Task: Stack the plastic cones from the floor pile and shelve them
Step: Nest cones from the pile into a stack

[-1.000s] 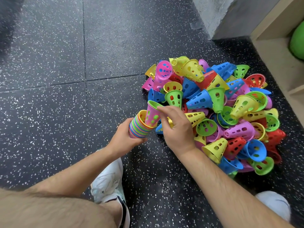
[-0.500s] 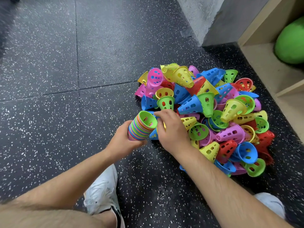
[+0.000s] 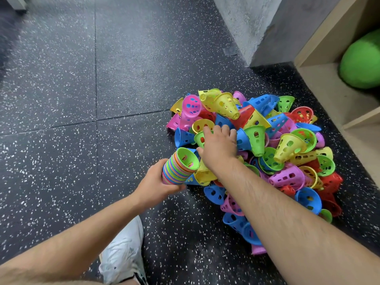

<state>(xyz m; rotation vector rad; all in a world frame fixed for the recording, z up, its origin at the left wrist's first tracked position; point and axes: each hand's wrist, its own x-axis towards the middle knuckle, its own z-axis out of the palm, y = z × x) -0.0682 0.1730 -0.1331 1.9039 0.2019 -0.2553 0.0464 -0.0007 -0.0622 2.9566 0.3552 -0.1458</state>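
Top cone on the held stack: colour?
Green top cone on the stack, best in head view.

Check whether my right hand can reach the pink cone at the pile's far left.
Probably yes: the pink cone lies uncovered on top, just beyond the right hand, with nothing over it.

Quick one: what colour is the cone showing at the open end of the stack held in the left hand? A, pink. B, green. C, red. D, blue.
B: the cone stack gripped by the left hand shows a green cone nested at its open end.
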